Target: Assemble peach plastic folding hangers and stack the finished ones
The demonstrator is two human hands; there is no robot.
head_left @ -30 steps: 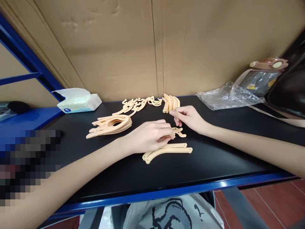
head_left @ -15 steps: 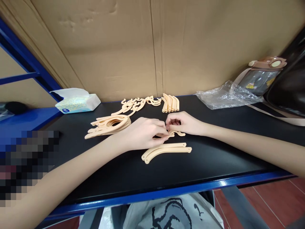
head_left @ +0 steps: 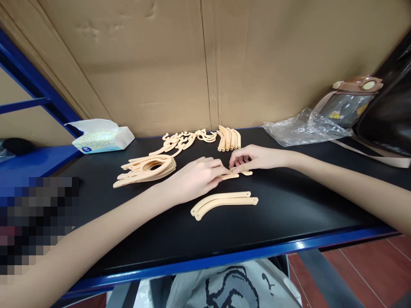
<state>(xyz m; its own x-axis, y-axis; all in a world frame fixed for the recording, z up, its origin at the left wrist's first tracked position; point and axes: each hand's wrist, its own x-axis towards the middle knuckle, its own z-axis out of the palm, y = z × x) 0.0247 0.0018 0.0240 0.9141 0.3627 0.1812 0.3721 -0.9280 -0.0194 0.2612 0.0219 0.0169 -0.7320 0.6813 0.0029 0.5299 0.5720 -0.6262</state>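
My left hand (head_left: pixel 204 177) is closed, its fingertips pinching a small beige plastic hanger piece (head_left: pixel 231 176) low over the tabletop. My right hand (head_left: pixel 252 158) meets it from the other side, thumb and fingers curled on the same piece; a curved end (head_left: pixel 247 173) pokes out beneath. The fingers hide most of its shape. Just in front of the hands lie two long curved hanger arms (head_left: pixel 224 203), side by side, with holes at their ends. To the left of my left hand is a stack of beige hanger pieces (head_left: pixel 146 168).
Along the back are loose hooked pieces (head_left: pixel 180 141) and a row of curved arms (head_left: pixel 229 138). A tissue pack (head_left: pixel 102 137) stands back left. Crinkled clear plastic (head_left: pixel 302 130) and a drinking bottle (head_left: pixel 348 105) are back right. A blue edge (head_left: pixel 244 252) borders the black table (head_left: pixel 289 209).
My right hand has moved slightly right and up, its fingers lower on the piece. My left hand has turned a little, and the held piece now lies flatter. The two front arms have not moved.
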